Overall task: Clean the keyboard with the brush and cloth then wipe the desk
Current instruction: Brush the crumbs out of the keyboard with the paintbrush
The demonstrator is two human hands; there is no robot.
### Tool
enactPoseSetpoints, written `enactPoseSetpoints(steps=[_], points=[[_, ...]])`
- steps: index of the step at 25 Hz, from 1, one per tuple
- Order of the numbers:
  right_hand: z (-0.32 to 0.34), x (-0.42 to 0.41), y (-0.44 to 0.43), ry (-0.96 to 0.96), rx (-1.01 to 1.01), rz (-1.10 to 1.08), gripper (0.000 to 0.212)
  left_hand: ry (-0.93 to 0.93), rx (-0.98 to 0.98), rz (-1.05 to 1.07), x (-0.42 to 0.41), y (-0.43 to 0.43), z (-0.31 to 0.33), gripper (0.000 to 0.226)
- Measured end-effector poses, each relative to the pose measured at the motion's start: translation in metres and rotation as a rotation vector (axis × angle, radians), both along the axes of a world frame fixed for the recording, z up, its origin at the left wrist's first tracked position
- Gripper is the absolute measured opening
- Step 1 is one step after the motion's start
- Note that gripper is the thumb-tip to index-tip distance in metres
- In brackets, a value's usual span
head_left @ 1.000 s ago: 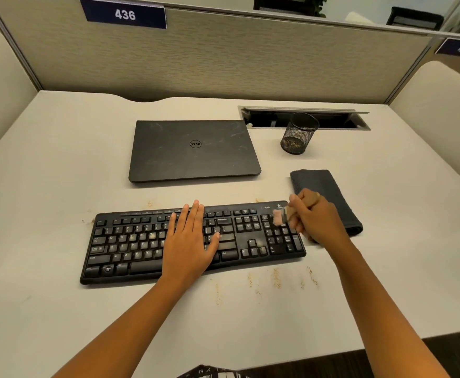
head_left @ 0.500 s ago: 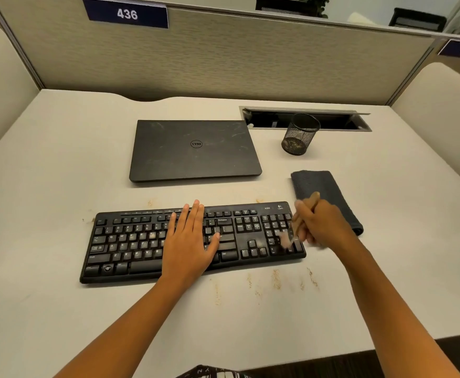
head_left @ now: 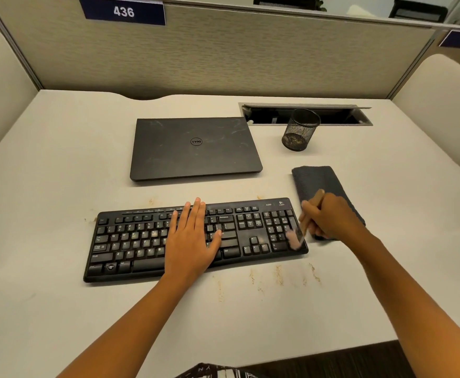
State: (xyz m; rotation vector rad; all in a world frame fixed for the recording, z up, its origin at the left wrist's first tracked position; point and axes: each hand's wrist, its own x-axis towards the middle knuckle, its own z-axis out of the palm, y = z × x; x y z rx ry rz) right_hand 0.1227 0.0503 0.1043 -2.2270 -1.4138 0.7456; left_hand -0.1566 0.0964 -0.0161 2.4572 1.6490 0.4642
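A black keyboard (head_left: 141, 241) lies across the middle of the white desk (head_left: 59, 309). My left hand (head_left: 190, 241) rests flat on its centre keys, fingers straight. My right hand (head_left: 329, 218) grips a small wooden-handled brush (head_left: 295, 237); its pale bristles touch the number pad at the keyboard's right end. A folded dark grey cloth (head_left: 316, 181) lies on the desk just right of the keyboard, partly hidden behind my right hand.
A closed black laptop (head_left: 196, 148) sits behind the keyboard. A black mesh pen cup (head_left: 299, 132) stands by an open cable slot (head_left: 305, 114). Brown crumbs (head_left: 277, 276) dot the desk in front of the keyboard. Partition walls enclose the desk.
My right hand swept the brush from the top of the number pad down to its lower right corner. My left hand stayed flat on the keys.
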Motion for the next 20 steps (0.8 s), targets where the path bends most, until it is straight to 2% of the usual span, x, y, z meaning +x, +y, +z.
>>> enactPoseSetpoints(steps=[2, 3, 6, 8, 12, 15, 18, 20], points=[[0.007, 0.004, -0.011, -0.013, -0.167, 0.091, 0.045, -0.007, 0.007, 0.001, 0.0, 0.0, -0.001, 0.079], [0.009, 0.004, -0.013, 0.008, -0.162, 0.091, 0.045, -0.005, 0.007, 0.0, -0.001, 0.001, -0.001, 0.079], [0.003, 0.005, -0.007, 0.051, 0.168, -0.104, 0.035, 0.004, 0.01, -0.003, 0.0, 0.001, -0.002, 0.078], [-0.001, 0.002, 0.005, 0.055, 0.284, -0.159, 0.031, 0.001, 0.009, -0.005, 0.0, 0.001, -0.002, 0.078], [-0.008, -0.013, 0.011, 0.098, 0.253, -0.079, 0.027, -0.003, 0.001, -0.011, -0.001, 0.001, -0.001, 0.079], [-0.007, -0.027, -0.011, 0.055, 0.168, -0.013, 0.041, -0.009, -0.002, -0.008, 0.0, 0.0, 0.0, 0.079], [-0.003, -0.032, -0.029, 0.045, 0.065, -0.056, 0.044, -0.002, 0.003, -0.003, 0.0, 0.001, 0.0, 0.079], [-0.002, -0.037, -0.03, 0.06, 0.16, -0.087, 0.044, 0.005, 0.005, -0.002, -0.001, 0.001, -0.001, 0.079]])
